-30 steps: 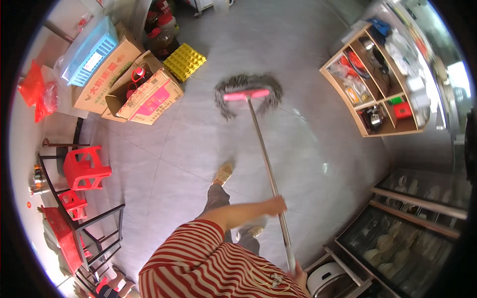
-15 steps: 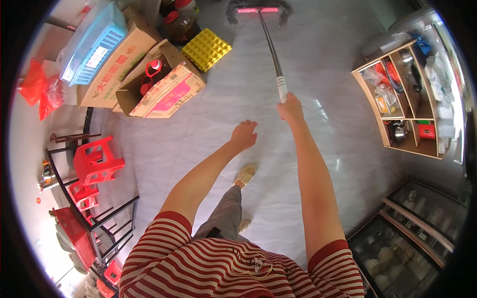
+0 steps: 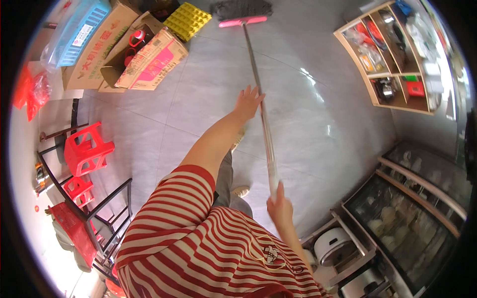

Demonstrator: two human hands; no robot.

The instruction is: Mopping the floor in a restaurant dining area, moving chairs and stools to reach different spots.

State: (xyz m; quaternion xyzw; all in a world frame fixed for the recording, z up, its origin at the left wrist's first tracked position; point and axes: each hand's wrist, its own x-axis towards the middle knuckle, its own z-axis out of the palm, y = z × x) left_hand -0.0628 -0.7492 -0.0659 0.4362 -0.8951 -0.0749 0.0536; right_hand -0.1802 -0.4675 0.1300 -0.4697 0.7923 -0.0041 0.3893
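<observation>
A long-handled dust mop [image 3: 254,69] reaches away from me across the grey floor. Its head is a dark fluffy pad on a pink bar, lying flat on the tiles at the far end. My right hand [image 3: 281,211] is closed around the white grip at the near end of the pole, close to my body. Farther along the pole, my left hand [image 3: 247,105] lies against its left side with fingers stretched out, not wrapped round it; whether it presses on the metal I cannot tell.
Cardboard boxes [image 3: 149,64], a blue basket [image 3: 82,37] and a yellow egg tray [image 3: 188,22] stand far left. Red stools [image 3: 87,149] and a black metal frame [image 3: 107,198] line the left. At right are a wooden shelf [image 3: 372,74], a glass-topped cabinet [image 3: 402,223] and a white rice cooker [image 3: 333,246].
My right hand has drawn the mop handle back toward my body. My left hand has come up beside the pole. The mop head has swung to the left, and my view has turned.
</observation>
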